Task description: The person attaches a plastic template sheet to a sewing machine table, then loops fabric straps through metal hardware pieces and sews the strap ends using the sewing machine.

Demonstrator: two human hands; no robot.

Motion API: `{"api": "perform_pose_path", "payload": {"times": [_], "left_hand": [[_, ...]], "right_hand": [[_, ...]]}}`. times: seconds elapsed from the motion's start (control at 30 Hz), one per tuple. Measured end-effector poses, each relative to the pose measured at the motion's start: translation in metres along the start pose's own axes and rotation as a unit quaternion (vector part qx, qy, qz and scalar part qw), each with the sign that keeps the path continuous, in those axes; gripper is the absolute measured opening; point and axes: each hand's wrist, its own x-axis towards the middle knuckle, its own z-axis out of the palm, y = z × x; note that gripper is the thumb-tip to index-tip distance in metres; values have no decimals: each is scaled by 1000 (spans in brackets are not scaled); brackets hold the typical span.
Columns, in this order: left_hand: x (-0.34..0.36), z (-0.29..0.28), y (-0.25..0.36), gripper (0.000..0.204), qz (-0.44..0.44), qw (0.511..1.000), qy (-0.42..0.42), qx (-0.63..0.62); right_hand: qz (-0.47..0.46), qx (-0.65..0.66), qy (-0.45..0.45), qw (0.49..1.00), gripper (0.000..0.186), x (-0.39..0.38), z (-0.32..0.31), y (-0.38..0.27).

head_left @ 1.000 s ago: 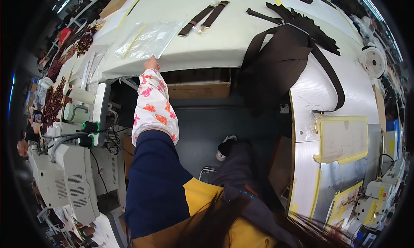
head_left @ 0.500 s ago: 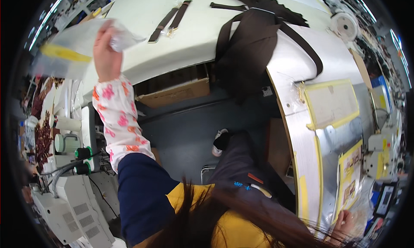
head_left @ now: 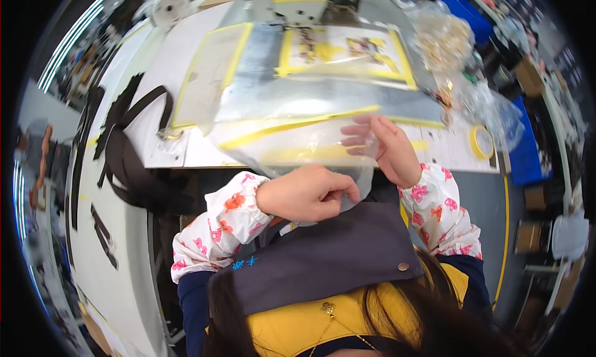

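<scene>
A clear plastic bag [head_left: 292,138] with a yellow strip spreads across the front of the table [head_left: 161,65]. My left hand [head_left: 305,192] is curled closed on its near edge, low in front of me. My right hand [head_left: 391,149] is raised at the bag's right side, its fingers apart and seen through the plastic. Beyond the bag lie a pale yellow-edged panel [head_left: 205,71] and a yellow-bordered patterned template [head_left: 347,50] on a metal plate. Dark brown fabric with straps [head_left: 124,158] hangs at the left. A yellow tape roll [head_left: 481,143] sits at the right.
A machine head [head_left: 288,3] stands at the back, and a white fan [head_left: 167,9] at the back left. Scissors [head_left: 445,115], crumpled bags [head_left: 444,34] and blue bins [head_left: 531,140] are on the right. Another person [head_left: 40,158] is at the far left.
The view has swung rightward onto the machine table. My left hand has brought the plastic bag from the cream table to in front of me, and my right hand has come up beside it.
</scene>
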Motion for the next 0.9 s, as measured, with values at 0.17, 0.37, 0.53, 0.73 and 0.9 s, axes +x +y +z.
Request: {"api": "perform_pose_path", "payload": {"times": [0.17,0.37,0.53,0.73,0.9], "left_hand": [[46,-2,-5,27,48,996,-72,-17],[101,24,-7,26,128,987,-96,-22],[106,26,-10,21,179,983,-36,-9],[69,-30,-80,30,116,922,368,13],[70,-43,-102,44,73,914,379,123]], "right_hand": [[-57,25,83,995,33,-28,-40,-7],[-66,-70,115,989,31,-48,-52,-14],[-103,-41,175,978,19,-49,-94,-22],[-188,-41,154,969,14,-53,-121,-36],[-198,-68,138,968,13,-42,-120,-49]]}}
